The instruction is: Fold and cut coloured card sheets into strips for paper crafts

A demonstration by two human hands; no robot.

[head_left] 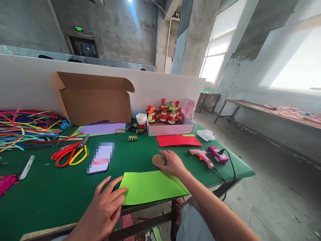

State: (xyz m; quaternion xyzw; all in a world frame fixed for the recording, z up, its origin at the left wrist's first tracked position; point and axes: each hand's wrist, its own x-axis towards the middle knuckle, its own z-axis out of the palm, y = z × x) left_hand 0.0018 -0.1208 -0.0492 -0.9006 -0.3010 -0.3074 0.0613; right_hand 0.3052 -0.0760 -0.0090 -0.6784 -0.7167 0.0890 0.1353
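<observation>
A light green sheet of paper [150, 187] lies at the front edge of the green table [45, 194]. My left hand [105, 207] rests flat with fingers spread, its fingertips on the sheet's left edge. My right hand [173, 164] reaches over the sheet's far right corner, and its fingers curl on a round brown cardboard disc [157, 160] lying on the table just beyond the sheet.
A pink glue gun [202, 155] with a black cord lies right of the disc. Red paper [178, 140], a white box of red figures [170, 125], scissors [71, 154], a phone [100, 159], pipe cleaners [25, 129] and an open cardboard box [95, 98] stand farther back.
</observation>
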